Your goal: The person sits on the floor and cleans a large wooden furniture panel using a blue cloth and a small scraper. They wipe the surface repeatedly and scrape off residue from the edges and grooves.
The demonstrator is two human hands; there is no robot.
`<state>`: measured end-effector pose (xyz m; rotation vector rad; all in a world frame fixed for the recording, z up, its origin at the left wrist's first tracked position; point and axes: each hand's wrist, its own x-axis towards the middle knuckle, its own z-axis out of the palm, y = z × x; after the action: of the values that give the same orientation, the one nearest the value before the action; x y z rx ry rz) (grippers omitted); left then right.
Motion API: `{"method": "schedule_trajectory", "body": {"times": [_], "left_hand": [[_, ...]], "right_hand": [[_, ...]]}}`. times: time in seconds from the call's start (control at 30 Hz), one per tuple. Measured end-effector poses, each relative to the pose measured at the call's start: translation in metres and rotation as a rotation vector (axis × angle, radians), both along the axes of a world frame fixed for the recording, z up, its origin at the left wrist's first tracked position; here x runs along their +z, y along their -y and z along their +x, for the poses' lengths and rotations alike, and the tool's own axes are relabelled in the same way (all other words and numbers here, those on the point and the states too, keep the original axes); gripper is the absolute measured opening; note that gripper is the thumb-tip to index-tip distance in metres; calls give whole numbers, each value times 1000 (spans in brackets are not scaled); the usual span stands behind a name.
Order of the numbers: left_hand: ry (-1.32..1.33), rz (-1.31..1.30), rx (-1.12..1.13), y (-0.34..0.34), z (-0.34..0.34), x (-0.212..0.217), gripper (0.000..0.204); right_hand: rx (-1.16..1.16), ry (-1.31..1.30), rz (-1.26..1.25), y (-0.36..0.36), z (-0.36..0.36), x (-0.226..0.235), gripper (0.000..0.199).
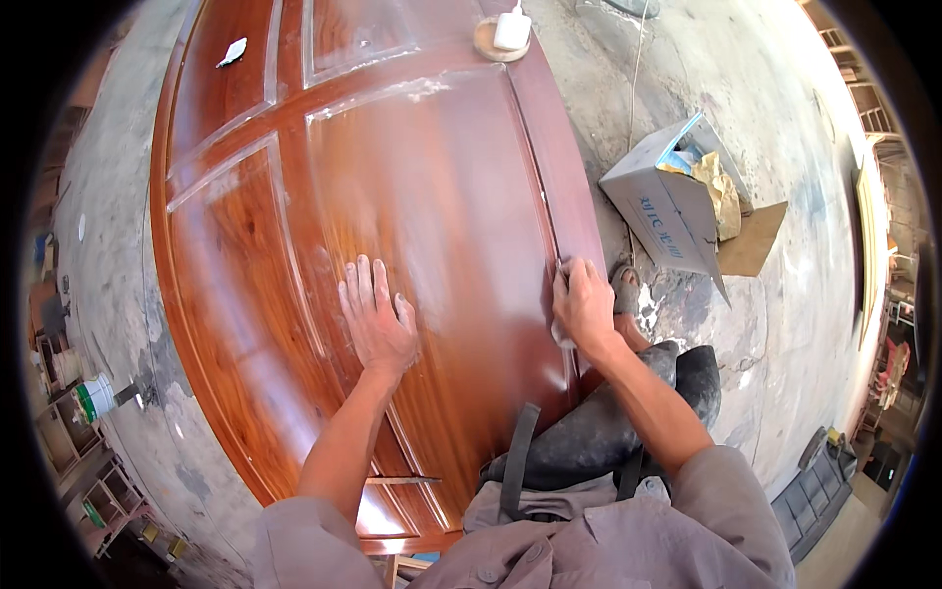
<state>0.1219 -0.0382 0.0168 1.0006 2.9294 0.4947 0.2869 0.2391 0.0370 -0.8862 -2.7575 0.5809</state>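
A large glossy reddish-brown wooden door [432, 187] lies in front of me, with raised panels and whitish dust along its mouldings. My left hand [381, 324] rests flat on the middle panel, fingers stretched out and dusted with white. At the panel's right edge my right hand [587, 302] is closed, pressing a thin greyish-white sheet [562, 337] against the moulding groove. Most of that sheet is hidden under the fingers, so its exact kind does not show.
A round wooden disc [485, 44] bearing a white block [512, 30] sits at the door's far right. A white scrap [233, 52] lies far left. Right of the door stands an open cardboard box [655, 218] with crumpled brown paper [721, 194]. A white-and-green bucket [96, 398] is left.
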Motion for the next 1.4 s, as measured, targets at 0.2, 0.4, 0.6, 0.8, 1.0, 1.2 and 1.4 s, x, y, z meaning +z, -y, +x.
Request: {"method": "schedule_trajectory", "body": {"times": [0.2,0.4,0.6,0.8,1.0,1.2,1.4], "left_hand": [[9,45,-5,-2,0,0,69],[12,78,-21,-10,-2,0,69],[38,-8,20,2,-2,3,69],[34,55,-12,-7,-1,3,71],[21,82,-26,1,5,1,69],[-32,51,-1,1,-2,-6,68],[-38,66,-26,-13,3,-10,64]], "right_hand": [[7,-120,154,-119,-216,-18,12],[-10,-124,162,-166,-291,-25,14],[22,-65,89,-128,-247,-24,16],[4,-82,136,-165,-294,-16,19],[18,-27,73,-115,-189,-21,14],[37,-33,-47,26,70,-6,13],[-33,-30,48,-44,-59,1,15]]}}
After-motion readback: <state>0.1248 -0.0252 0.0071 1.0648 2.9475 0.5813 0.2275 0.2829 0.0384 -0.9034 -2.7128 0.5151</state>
